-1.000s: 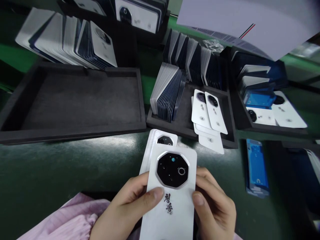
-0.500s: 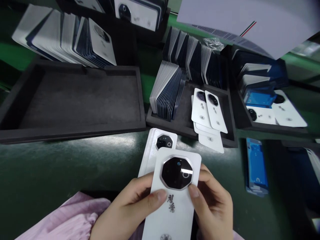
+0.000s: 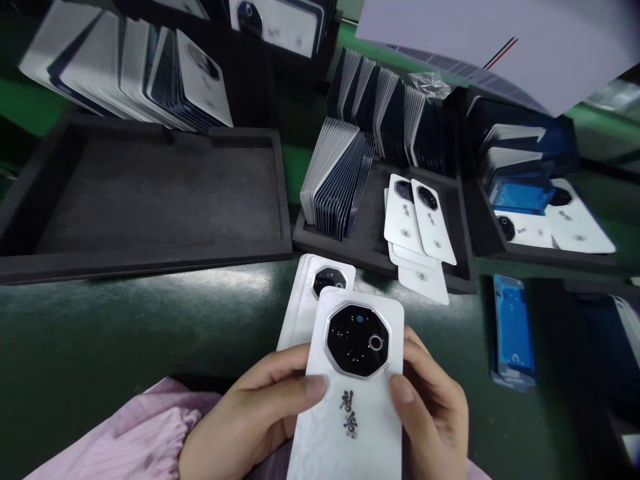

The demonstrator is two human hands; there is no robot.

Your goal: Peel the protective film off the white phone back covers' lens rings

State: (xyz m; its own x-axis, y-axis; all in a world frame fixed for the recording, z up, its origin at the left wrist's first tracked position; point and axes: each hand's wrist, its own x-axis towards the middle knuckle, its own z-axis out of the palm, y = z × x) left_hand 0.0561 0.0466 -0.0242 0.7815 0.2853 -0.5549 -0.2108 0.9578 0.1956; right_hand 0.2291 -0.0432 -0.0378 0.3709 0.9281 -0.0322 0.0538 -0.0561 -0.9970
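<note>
Between my two hands is a white phone back cover (image 3: pixel 367 420) with a black octagonal camera window and dark lettering below it. My left hand (image 3: pixel 260 407) grips its left edge, thumb on the face and fingers behind. On the opposite edge my right hand (image 3: pixel 433 407) holds it the same way, its thumb just below the window. The cover's lower end runs out of view. Just beyond it, a small stack of similar white covers (image 3: pixel 295 313) lies on the green table (image 3: pixel 150 327), partly hidden by the held one.
A black tray (image 3: pixel 160 193) lies at left. Another black tray (image 3: pixel 370 227) holds upright rows of panels (image 3: pixel 333 173) and loose white covers (image 3: pixel 433 220). At right are blue film-covered pieces (image 3: pixel 514 327) and a further tray (image 3: pixel 550 252). A large pale sheet (image 3: pixel 490 40) overhangs the back right.
The held cover has tilted a little, so the glare on its camera window is gone. My right thumb has slid off the window's edge onto the white face. Both hands keep their hold.
</note>
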